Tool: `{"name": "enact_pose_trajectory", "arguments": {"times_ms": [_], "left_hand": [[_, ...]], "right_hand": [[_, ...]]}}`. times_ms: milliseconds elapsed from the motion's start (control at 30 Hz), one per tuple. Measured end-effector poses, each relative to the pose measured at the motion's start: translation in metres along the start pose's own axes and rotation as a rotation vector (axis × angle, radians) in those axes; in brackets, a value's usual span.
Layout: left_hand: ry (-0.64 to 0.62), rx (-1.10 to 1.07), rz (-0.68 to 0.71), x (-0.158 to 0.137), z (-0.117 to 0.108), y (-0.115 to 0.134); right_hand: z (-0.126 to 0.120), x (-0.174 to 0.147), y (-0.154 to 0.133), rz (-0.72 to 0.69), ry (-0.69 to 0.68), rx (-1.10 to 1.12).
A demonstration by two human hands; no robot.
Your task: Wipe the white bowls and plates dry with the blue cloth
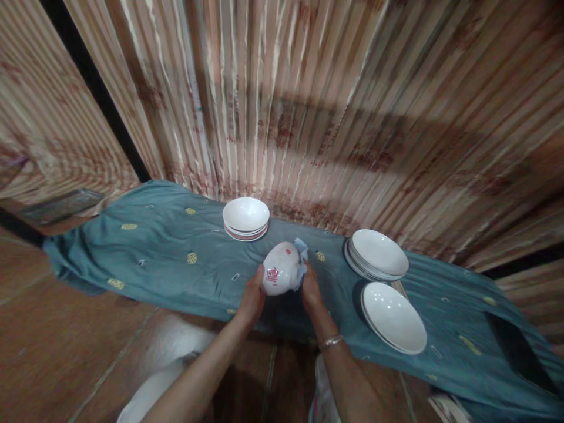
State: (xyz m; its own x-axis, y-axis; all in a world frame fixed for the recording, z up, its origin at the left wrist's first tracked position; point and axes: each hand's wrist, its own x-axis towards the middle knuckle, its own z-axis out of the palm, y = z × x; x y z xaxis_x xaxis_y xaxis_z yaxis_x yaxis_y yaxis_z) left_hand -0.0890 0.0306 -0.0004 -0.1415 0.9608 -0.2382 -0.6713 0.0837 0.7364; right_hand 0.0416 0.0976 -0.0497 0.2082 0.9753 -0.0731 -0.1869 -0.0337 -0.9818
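Note:
A white bowl (281,268) with red characters on its outside is held tilted on its side above the green cloth. My left hand (252,295) grips its rim from the left. On the other side, my right hand (311,288) is closed on a light blue cloth (301,249) pressed against the bowl's base. A bracelet circles the right wrist. Just behind the held bowl stands a stack of white bowls (245,215). To the right are a stack of white plates (379,254) and, nearer me, another small stack of white dishes (393,317).
The green cloth (167,264) with yellow pineapple prints covers a long, low surface. A dark flat object (520,351) lies at its right end. Striped curtains (282,117) hang close behind, and dark poles (99,94) stand at the sides. Tiled floor (88,341) shows in front.

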Motion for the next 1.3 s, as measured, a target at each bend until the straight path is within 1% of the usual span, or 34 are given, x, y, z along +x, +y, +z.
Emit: {"name": "enact_pose_trajectory", "arguments": {"times_ms": [100, 133, 333, 433, 533, 633, 733, 900, 1100, 1200, 1300], "left_hand": [[0.011, -0.031, -0.002, 0.002, -0.001, -0.001], [0.018, -0.043, -0.003, 0.002, -0.002, -0.002], [0.073, -0.122, -0.035, 0.003, 0.001, 0.0], [0.102, -0.166, -0.066, 0.001, 0.004, 0.004], [0.096, -0.177, -0.071, 0.0, 0.005, 0.005], [0.1, -0.181, -0.086, 0.0, 0.004, 0.005], [0.135, -0.218, -0.107, 0.0, 0.005, 0.007], [0.14, -0.297, -0.118, -0.001, 0.005, 0.011], [0.126, -0.32, -0.122, -0.001, 0.0, 0.009], [0.123, -0.333, -0.142, 0.0, -0.003, 0.009], [0.134, -0.361, -0.164, 0.001, -0.005, 0.01]], "right_hand": [[0.003, -0.003, -0.002, 0.172, 0.07, 0.025], [0.004, -0.004, -0.003, 0.175, 0.065, 0.029], [0.003, -0.009, -0.003, 0.134, 0.011, -0.001], [0.001, -0.009, 0.001, 0.057, -0.011, -0.036], [0.001, -0.009, 0.004, -0.023, -0.034, -0.088], [0.002, -0.01, 0.005, -0.052, -0.022, -0.1], [0.004, -0.012, 0.005, -0.088, -0.023, -0.113], [0.004, -0.015, 0.004, -0.09, -0.03, -0.206], [0.004, -0.02, 0.009, -0.053, 0.014, -0.296], [0.005, -0.024, 0.013, -0.037, 0.014, -0.355], [0.004, -0.03, 0.017, -0.095, -0.017, -0.43]]}}
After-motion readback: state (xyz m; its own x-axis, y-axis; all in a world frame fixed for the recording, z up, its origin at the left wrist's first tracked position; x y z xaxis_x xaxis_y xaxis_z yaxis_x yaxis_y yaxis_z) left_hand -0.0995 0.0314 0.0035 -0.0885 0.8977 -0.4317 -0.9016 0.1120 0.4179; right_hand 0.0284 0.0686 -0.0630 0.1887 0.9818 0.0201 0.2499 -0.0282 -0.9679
